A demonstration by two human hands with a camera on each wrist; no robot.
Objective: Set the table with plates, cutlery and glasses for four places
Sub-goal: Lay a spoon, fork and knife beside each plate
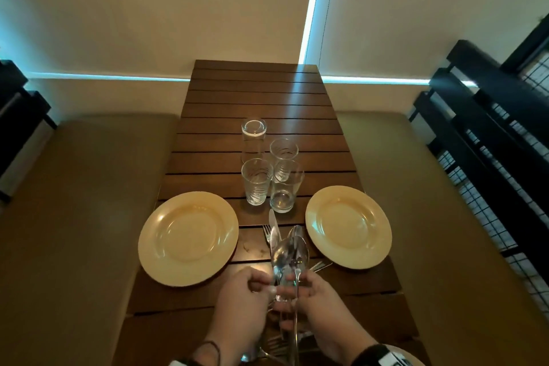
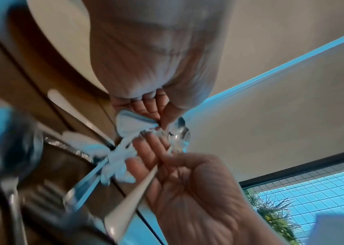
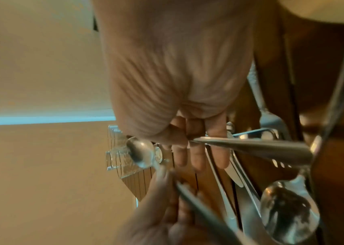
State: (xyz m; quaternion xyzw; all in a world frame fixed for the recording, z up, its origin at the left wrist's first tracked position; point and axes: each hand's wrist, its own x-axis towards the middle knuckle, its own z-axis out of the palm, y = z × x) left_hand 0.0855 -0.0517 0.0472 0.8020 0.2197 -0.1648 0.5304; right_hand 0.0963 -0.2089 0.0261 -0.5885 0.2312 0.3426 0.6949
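Two cream plates, one on the left (image 1: 188, 238) and one on the right (image 1: 347, 226), lie on the wooden slat table (image 1: 258, 92). Several clear glasses (image 1: 257, 181) stand grouped between them, farther back. Above the table's near middle, my left hand (image 1: 261, 288) pinches a spoon (image 1: 282, 249) by the neck. My right hand (image 1: 292, 285) grips another spoon's long handle (image 1: 297, 309). In the right wrist view, that handle (image 3: 250, 147) crosses my curled fingers (image 3: 196, 149). A knife (image 1: 274, 229), a fork (image 1: 267, 232) and more cutlery (image 1: 276, 345) lie loose beneath my hands.
Padded benches run along the left side (image 1: 74, 202) and the right side (image 1: 445, 217) of the table. A black railing with wire mesh (image 1: 490, 128) stands at the far right. Bare wood stretches from behind the glasses to the wall.
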